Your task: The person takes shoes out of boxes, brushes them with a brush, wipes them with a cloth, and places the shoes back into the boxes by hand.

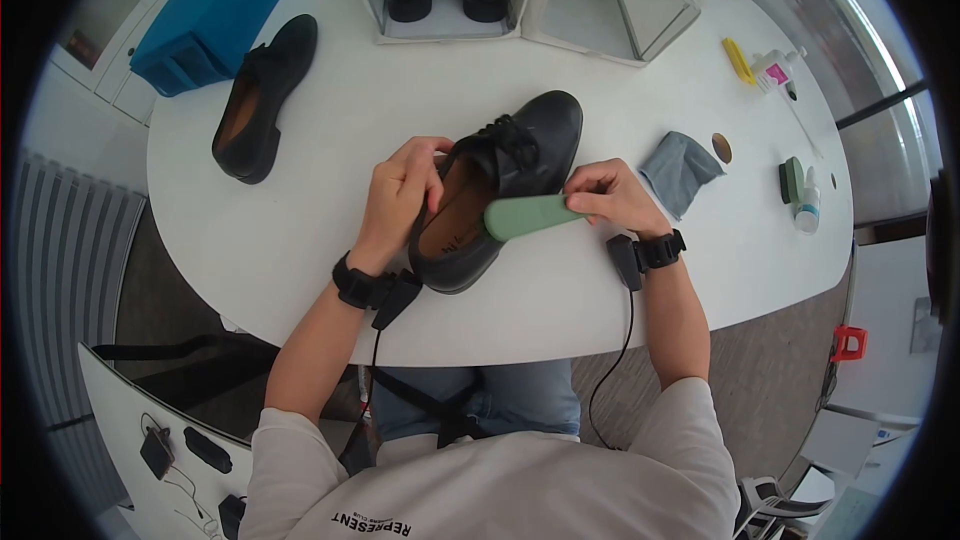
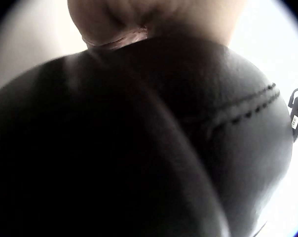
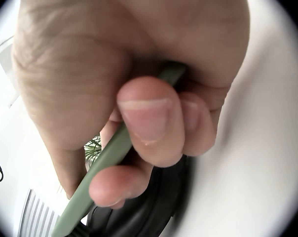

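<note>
A black lace-up leather shoe point(image 1: 545, 140) with a tan insole sits near the table's front, toe pointing away and right. My left hand point(image 1: 392, 202) grips the shoe at the left rim of its opening, fingers curled over the edge. In the left wrist view the dark leather and stitching point(image 2: 242, 106) fill most of the frame below that hand. My right hand point(image 1: 615, 198) pinches a green-handled shoe brush point(image 1: 530, 215), whose flat back lies across the shoe's right side. From the right wrist, fingers wrap the green handle point(image 3: 107, 160), with dark bristles at its far end.
The matching black shoe point(image 1: 268, 100) stands at left beside a blue case point(image 1: 215, 15). Clear-fronted boxes point(image 1: 610, 0) stand at the back, one with black shoes inside. On the right lie a grey cloth point(image 1: 682, 172), a yellow tool point(image 1: 738, 60), bottles point(image 1: 775, 68) and another green brush point(image 1: 793, 180).
</note>
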Tool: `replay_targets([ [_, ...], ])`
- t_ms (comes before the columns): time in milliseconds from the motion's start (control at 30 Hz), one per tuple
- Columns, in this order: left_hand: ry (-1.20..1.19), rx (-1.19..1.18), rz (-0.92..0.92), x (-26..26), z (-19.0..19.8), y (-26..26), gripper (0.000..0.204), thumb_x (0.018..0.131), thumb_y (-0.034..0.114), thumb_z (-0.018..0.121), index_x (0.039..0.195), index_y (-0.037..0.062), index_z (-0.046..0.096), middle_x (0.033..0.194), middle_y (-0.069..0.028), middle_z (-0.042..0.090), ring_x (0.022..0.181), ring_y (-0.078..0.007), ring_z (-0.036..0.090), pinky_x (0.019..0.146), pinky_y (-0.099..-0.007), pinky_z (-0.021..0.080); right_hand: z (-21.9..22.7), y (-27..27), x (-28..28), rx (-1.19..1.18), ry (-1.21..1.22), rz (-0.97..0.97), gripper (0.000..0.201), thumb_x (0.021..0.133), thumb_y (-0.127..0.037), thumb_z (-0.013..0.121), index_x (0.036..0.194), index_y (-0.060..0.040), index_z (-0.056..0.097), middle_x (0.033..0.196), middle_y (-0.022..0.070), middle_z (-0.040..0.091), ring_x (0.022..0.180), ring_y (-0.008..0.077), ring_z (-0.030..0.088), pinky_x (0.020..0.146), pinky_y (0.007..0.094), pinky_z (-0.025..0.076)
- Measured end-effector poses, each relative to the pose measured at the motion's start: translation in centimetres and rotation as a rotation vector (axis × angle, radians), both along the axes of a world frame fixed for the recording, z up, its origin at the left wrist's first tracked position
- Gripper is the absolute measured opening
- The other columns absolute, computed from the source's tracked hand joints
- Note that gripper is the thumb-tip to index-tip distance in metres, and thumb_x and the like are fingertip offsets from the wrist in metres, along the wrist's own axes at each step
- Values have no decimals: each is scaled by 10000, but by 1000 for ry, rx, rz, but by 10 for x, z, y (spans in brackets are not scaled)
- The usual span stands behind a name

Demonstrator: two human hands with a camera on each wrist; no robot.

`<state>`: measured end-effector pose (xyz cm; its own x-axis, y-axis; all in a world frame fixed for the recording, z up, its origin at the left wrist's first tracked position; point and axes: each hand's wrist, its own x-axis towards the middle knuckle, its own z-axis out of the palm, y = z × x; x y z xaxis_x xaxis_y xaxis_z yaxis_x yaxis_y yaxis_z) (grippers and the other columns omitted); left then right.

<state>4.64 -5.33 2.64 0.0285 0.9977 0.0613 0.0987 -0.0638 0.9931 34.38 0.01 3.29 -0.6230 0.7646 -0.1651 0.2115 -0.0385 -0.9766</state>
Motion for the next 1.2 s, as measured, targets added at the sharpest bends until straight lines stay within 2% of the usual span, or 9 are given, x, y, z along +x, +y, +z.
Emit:
replay_targets([
  [133, 14, -79, -19, -6, 7, 1, 444, 1002, 276, 361, 844, -34, 637, 544, 1, 515, 724, -90, 518, 790, -293, 426, 4, 4, 1, 6, 1, -142, 226, 852, -239, 703, 825, -15, 680, 615, -15, 565, 527, 46, 492, 478, 196, 371],
  [300, 11, -89, -48, -16, 1, 5, 497, 948, 361, 448, 720, -35, 644, 862, -79, 630, 783, -153, 560, 740, -321, 447, 2, 5, 5, 61, -54, -238, 251, 872, -270, 677, 835, -22, 680, 612, -22, 551, 536, 41, 489, 482, 192, 368],
  [400, -74, -159, -96, -20, 4, 5, 528, 920, 403, 482, 666, -31, 640, 1010, -122, 616, 799, -191, 587, 698, -309, 462, 2, 4, 5, 46, -58, -181, 228, 866, -249, 686, 838, -22, 688, 625, -14, 565, 538, 46, 494, 486, 196, 377],
  [500, -93, -221, -87, -22, 13, 4, 517, 919, 405, 484, 701, -34, 646, 957, -123, 617, 790, -192, 600, 641, -275, 463, 2, 2, 2, 64, -8, 30, 211, 868, -226, 683, 838, -17, 679, 631, -13, 575, 511, 37, 482, 455, 188, 352],
  [567, -109, -240, -88, -26, 10, 7, 515, 921, 406, 480, 721, -38, 647, 943, -121, 614, 784, -189, 601, 634, -261, 462, 1, 1, 1, 26, -3, -39, 208, 853, -227, 704, 833, -20, 701, 646, -9, 589, 543, 55, 504, 494, 207, 400],
  [833, -88, -264, -150, -30, 7, 5, 500, 927, 400, 470, 794, -44, 657, 980, -128, 601, 860, -206, 606, 690, -277, 482, 3, 7, -1, 138, 34, -553, 272, 892, -288, 662, 854, -19, 678, 561, -43, 513, 506, 24, 408, 469, 204, 273],
  [900, -163, -223, -191, -28, 6, 4, 483, 949, 351, 448, 771, -63, 623, 1188, -119, 568, 979, -212, 559, 852, -314, 441, 8, 5, 2, 102, 35, -476, 269, 889, -285, 666, 851, -19, 677, 563, -41, 518, 505, 25, 413, 464, 206, 275],
  [1000, -171, -230, -196, -28, 6, 4, 472, 948, 342, 450, 790, -65, 629, 1217, -124, 560, 1021, -220, 545, 913, -326, 407, 8, -1, 1, 68, 33, -292, 263, 885, -280, 671, 850, -19, 677, 570, -35, 528, 505, 28, 421, 457, 209, 278],
  [1200, -100, -233, -248, -32, 11, 4, 515, 919, 440, 455, 855, -22, 673, 1181, -159, 570, 1147, -262, 520, 850, -308, 419, -3, 6, 3, 120, -6, -282, 265, 887, -278, 667, 862, -15, 681, 587, -21, 544, 517, 38, 451, 466, 209, 307],
])
